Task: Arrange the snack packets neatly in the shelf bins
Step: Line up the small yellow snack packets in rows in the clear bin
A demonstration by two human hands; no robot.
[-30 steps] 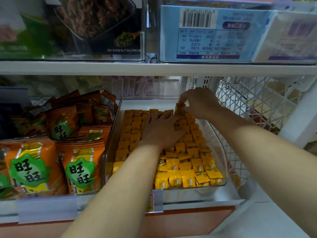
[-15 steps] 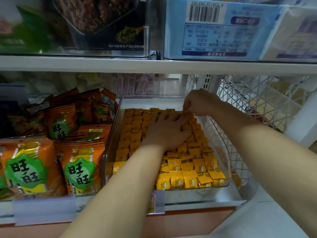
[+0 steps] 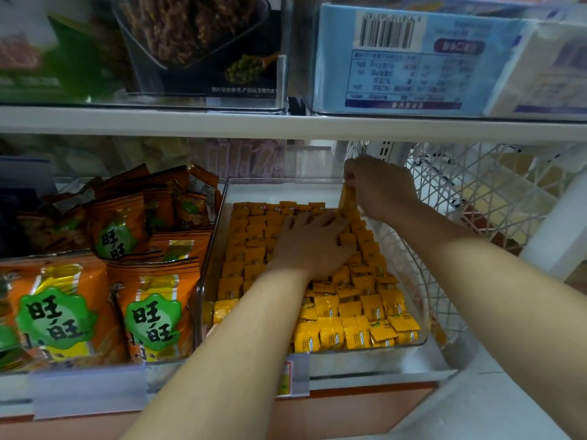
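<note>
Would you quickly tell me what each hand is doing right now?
Left hand: open, pressing flat on the packets in the bin.
Right hand: pinching one packet at the back.

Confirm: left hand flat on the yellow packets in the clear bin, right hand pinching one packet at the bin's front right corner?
Wrong on the corner. In the head view the right hand pinches the packet at the back right corner of the clear bin, not the front. The left hand does lie flat on the yellow packets.
</note>
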